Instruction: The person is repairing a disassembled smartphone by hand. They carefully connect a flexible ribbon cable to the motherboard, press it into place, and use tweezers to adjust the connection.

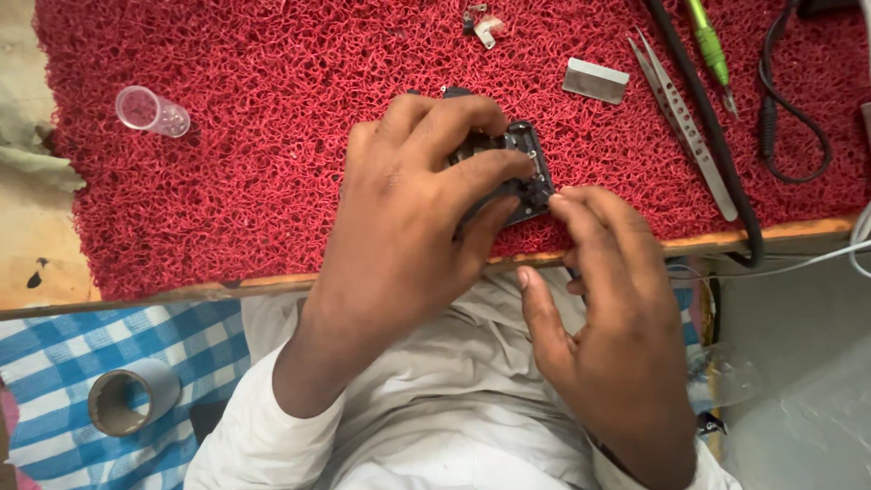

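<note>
Two hands of mine meet over a small dark device [524, 172] lying on the red looped mat [254, 181], close to the mat's near edge. My left hand [408, 227] lies over the device with its fingers curled, gripping it from above. My right hand [608, 318] comes in from the near side; its fingertips [561, 201] are pinched together against the device's right corner, the thumb held apart below. Right of the device lie a small metal plate [594, 80], steel tweezers [685, 122], a green-handled tool [709, 45] and a black cable [789, 118]. Far to its left rests a clear plastic cup [151, 111] on its side. A tape roll [132, 395] sits on blue checked cloth [109, 340] below the tabletop [36, 263] edge
</note>
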